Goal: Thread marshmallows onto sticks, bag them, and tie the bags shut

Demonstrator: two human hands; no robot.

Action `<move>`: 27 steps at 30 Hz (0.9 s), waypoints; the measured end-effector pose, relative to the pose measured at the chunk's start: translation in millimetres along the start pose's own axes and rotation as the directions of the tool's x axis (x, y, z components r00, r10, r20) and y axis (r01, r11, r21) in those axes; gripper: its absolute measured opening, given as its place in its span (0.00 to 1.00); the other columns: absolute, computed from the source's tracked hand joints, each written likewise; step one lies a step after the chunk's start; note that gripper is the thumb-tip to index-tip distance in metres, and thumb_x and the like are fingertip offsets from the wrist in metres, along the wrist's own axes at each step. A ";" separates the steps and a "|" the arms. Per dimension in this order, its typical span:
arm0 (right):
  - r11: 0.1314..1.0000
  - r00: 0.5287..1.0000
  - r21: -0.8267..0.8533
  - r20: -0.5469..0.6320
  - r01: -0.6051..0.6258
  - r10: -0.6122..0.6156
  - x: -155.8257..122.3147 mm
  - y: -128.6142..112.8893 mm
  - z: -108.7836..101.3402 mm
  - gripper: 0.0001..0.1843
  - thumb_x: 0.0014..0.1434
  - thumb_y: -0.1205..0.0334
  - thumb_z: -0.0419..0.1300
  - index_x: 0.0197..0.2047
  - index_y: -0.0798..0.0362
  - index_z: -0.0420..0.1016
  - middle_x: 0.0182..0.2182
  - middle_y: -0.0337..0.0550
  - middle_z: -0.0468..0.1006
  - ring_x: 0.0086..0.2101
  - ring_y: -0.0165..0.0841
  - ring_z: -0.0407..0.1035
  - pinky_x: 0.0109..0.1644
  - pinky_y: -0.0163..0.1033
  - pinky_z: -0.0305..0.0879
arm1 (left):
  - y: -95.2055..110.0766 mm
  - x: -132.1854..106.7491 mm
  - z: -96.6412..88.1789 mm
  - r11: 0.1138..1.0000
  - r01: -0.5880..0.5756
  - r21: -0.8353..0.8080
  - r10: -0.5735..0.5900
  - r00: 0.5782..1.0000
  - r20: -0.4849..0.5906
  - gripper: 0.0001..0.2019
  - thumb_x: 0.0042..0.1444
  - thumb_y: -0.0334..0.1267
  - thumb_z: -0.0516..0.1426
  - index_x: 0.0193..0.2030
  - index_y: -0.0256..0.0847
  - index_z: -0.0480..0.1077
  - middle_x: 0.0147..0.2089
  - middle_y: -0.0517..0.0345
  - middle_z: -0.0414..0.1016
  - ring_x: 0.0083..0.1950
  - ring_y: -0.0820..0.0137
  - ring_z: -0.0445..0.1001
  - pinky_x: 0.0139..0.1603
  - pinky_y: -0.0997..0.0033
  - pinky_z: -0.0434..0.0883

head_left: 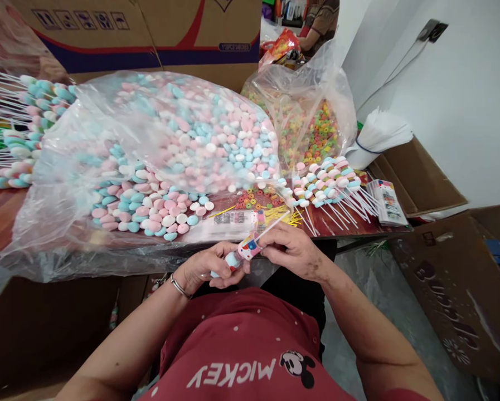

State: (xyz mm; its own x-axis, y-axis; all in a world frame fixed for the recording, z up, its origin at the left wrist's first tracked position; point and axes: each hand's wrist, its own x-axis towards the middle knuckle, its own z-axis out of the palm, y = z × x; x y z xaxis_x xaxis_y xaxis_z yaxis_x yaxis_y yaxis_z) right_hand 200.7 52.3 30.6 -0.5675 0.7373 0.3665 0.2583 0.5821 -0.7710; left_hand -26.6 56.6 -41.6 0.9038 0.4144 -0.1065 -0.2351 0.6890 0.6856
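My left hand (pixel 216 266) is closed around a candy skewer (pixel 233 260) in a clear bag with a colourful printed end. A pale blue candy shows through the bag, and a white stick (pixel 275 224) sticks out of the printed end. At that end, my right hand (pixel 295 252) has its fingers pinched by the wrapper and the stick's base. Just beyond my hands lie a stack of flat clear printed bags (pixel 233 220) and yellow twist ties (pixel 281 214). Loose pink, white and blue candies (pixel 149 206) spill from a large plastic bag (pixel 53 161).
Finished-looking candy skewers (pixel 325 181) lie at the right, beside a packet of printed cards (pixel 387 201) and a tub of white sticks (pixel 364 153). Ring candies fill another bag (pixel 308 122). Cardboard boxes (pixel 450 295) stand right and behind. Another person (pixel 323 25) is at the back.
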 end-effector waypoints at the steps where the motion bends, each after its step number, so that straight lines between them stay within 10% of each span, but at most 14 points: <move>1: 0.999 1.000 0.037 0.005 -0.014 0.014 -0.3 -0.6 0.2 0.05 0.60 0.69 0.57 0.35 0.52 0.74 0.33 0.40 0.72 0.33 0.28 0.66 0.39 0.35 0.64 | -0.9 0.2 -0.1 1.000 0.002 -0.004 -0.002 1.000 0.005 0.17 0.40 0.36 0.66 0.39 0.30 0.75 0.18 0.57 0.71 0.10 0.81 0.56 0.10 0.83 0.53; 10: 0.710 0.899 0.685 -0.196 -0.161 0.392 -3.9 7.9 23.0 0.19 0.52 0.50 0.68 0.40 0.50 0.67 0.30 0.34 0.67 0.24 0.23 0.58 0.25 0.30 0.57 | -12.6 7.3 3.3 0.985 -0.135 -0.111 0.135 0.991 -0.015 0.15 0.40 0.36 0.65 0.37 0.33 0.75 0.16 0.60 0.69 0.09 0.81 0.54 0.11 0.82 0.54; 14: 0.672 0.901 0.675 -0.027 -0.303 0.434 -3.9 8.0 33.6 0.38 0.39 0.55 0.75 0.51 0.48 0.63 0.36 0.35 0.69 0.30 0.25 0.65 0.30 0.30 0.62 | -15.6 11.3 9.3 0.983 -0.185 0.021 0.186 0.976 -0.115 0.13 0.40 0.31 0.63 0.36 0.34 0.73 0.19 0.60 0.71 0.13 0.79 0.60 0.16 0.80 0.59; 22: 0.676 0.886 0.634 0.033 -0.376 0.463 -4.5 6.2 34.1 0.17 0.50 0.51 0.69 0.31 0.54 0.72 0.24 0.33 0.69 0.20 0.21 0.58 0.22 0.30 0.55 | -14.3 6.0 17.4 0.960 -0.009 0.281 0.064 0.980 -0.188 0.13 0.41 0.33 0.64 0.36 0.35 0.71 0.26 0.59 0.74 0.23 0.75 0.67 0.26 0.75 0.62; 27: 0.719 0.927 0.621 0.033 -0.312 0.374 -10.3 5.6 38.7 0.15 0.58 0.49 0.63 0.33 0.53 0.73 0.24 0.35 0.70 0.17 0.23 0.61 0.20 0.31 0.59 | -12.4 4.7 26.6 0.964 -0.162 0.211 0.191 0.973 -0.128 0.27 0.48 0.54 0.64 0.46 0.33 0.74 0.38 0.46 0.78 0.40 0.61 0.76 0.45 0.61 0.69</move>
State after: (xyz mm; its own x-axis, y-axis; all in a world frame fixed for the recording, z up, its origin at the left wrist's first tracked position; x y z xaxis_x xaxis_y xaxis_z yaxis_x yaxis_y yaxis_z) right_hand 177.8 34.7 2.4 -0.4547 0.8900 0.0341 -0.1230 -0.0248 -0.9921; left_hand -10.0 34.2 -31.5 0.7891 0.6108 -0.0647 -0.2973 0.4720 0.8300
